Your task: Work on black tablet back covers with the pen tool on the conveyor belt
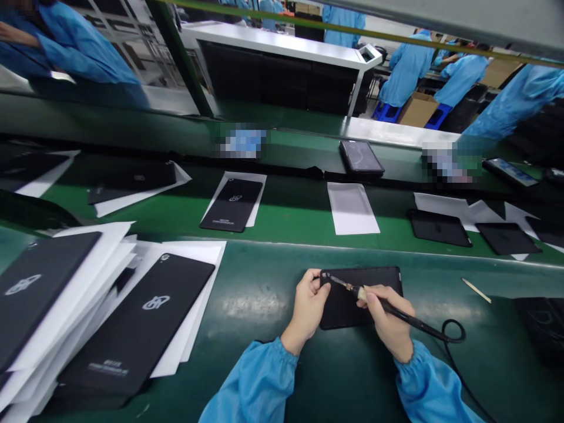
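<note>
Left hand (309, 304) holds the black panel (346, 308) by its corner — right hand (391, 318), above, grips a soldering iron (362, 293).

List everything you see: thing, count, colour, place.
Smooth bench: one, green, foreground.
Long flat strip: one, green, beyond bench.
Flat rectangular panel: one, black, bench centre.
Corded pen-shaped soldering iron: one, mostly black, tip over panel.
Thin wooden-looking stick: one, pale, right.
Logo-printed rectangular covers: two visible, black, stacked left.
Paper sheets: many, white, left and along strip.
Thin rectangular plates: six visible, black, along strip.
Glossy rectangular device: one, dark, beyond strip.
Unclear items: several, mixed, mostly right.
Long counter: one, white-topped, background.
Cardboard box: one, brown, background.
Plastic stools: two, blue, background.
Co-workers: several, blue-gowned, background.
Left hand: one, blue-sleeved, fingers at panel's corner.
Right hand: one, blue-sleeved, fingers around iron.
</note>
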Demonstrator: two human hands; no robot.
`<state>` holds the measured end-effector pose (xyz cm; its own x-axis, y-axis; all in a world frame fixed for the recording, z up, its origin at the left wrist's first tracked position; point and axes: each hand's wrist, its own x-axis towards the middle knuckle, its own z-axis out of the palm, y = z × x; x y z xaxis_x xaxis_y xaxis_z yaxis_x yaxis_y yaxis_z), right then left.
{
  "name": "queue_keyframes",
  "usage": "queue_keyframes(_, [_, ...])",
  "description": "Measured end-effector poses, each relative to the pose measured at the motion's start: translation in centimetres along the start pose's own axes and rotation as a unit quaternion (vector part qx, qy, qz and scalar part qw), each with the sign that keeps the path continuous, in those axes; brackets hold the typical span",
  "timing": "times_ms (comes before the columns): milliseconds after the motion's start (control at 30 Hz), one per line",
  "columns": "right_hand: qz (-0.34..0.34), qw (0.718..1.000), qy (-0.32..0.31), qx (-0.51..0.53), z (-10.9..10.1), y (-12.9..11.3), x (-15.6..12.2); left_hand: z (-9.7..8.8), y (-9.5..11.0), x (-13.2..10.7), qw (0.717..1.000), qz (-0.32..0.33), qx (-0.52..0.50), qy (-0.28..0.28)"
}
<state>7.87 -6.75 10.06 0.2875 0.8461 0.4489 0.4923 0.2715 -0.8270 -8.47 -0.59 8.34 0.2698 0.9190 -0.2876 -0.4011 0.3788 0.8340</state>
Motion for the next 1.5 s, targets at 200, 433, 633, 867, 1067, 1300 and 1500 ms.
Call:
queue_keyframes(200, [-0.007, 1.0, 0.002, -0.001, 0.2, -0.3, -0.3, 0.0, 0.1, 0.0, 1.0, 0.003, -0.003, 0.003])
queue_keyframes(433, [0.069, 0.995, 0.031, 0.058, -1.8, -1.0, 0.5, 0.0, 0.1, 0.0, 1.0, -0.006, -0.009, 0.001])
queue_keyframes(633, [0.029, 0.997, -0.077, 0.002, -2.7, -1.4, 1.7, 0.0, 0.1, -0.1, 1.0, -0.004, -0.008, -0.002])
queue_keyframes(867, [-0.019, 0.992, -0.123, 0.01, -2.0, -1.9, 2.7, 0.0, 0.0, 0.0, 1.0, 0.002, -0.003, -0.004])
queue_keyframes(1067, [-0.024, 0.99, -0.14, 0.009, -1.7, -1.7, 2.8, -0.1, -0.1, 0.0, 1.0, 0.005, -0.001, -0.006])
queue_keyframes(1300, [-0.018, 0.989, -0.146, 0.008, -1.6, -1.5, 2.8, -0.1, 0.0, 0.0, 1.0, 0.006, -0.002, -0.003])
queue_keyframes(1500, [-0.044, 0.988, -0.15, 0.015, -1.4, -1.4, 2.8, -0.1, 0.0, 0.0, 1.0, 0.007, 0.006, -0.004])
